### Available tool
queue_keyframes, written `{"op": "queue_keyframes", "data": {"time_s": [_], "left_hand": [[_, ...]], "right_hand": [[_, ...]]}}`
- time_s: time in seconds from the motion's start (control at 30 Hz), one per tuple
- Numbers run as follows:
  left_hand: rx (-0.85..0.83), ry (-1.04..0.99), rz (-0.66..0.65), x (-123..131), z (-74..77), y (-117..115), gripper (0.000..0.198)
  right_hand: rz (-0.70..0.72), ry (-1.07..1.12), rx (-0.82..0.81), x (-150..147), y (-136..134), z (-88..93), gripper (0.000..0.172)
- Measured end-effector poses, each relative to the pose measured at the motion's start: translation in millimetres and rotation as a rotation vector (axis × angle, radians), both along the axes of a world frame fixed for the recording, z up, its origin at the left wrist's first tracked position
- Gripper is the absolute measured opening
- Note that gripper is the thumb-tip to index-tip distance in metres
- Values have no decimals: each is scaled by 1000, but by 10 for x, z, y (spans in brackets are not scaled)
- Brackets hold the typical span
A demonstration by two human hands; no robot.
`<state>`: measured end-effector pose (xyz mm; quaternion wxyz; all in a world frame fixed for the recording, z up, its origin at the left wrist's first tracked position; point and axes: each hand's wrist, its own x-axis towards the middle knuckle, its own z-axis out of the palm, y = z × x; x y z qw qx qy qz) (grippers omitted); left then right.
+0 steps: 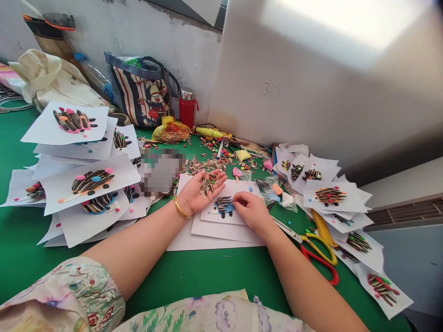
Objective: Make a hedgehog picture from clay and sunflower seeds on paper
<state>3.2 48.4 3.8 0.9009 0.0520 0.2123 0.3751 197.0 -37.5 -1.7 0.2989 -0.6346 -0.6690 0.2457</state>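
My left hand (202,191) lies palm up above the paper sheets, cupping a small pile of sunflower seeds (207,184). Beside it, a white card (242,188) carries a hedgehog-like figure (223,206) of blue clay covered with striped seeds, with dark dots under it. My right hand (252,210) rests on this card with thumb and fingers pinched at the figure's right edge. Whatever sits between those fingertips is hidden. Larger white sheets (221,237) lie beneath the card. Many loose sunflower seeds (207,163) are scattered just beyond my left hand.
Finished-looking seed cards are stacked at left (92,184) and right (325,193). Scissors (320,249) with yellow and red handles lie right of my right hand. Behind stand a striped bag (138,92) and a red flask (187,108). A blurred flat object (161,170) lies left.
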Motion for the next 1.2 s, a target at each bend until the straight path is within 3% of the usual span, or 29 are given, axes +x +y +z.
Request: {"op": "queue_keyframes", "data": {"time_s": [0.33,0.6,0.8,0.97,1.2], "left_hand": [[8,3,-7,3,5,-5,36],[6,10,-7,4,-4,0,37],[3,8,-7,6,7,-1,38],[3,-9,-9,2,-3,-1,38],[-11,-60,-15,0,-21,12,41]], "right_hand": [[89,-306,70,-67,3,111,19],[104,-408,38,-93,41,108,16],[129,-373,49,-59,25,105,15],[107,-242,195,-32,-4,214,13],[195,-295,268,-335,182,369,10]]}}
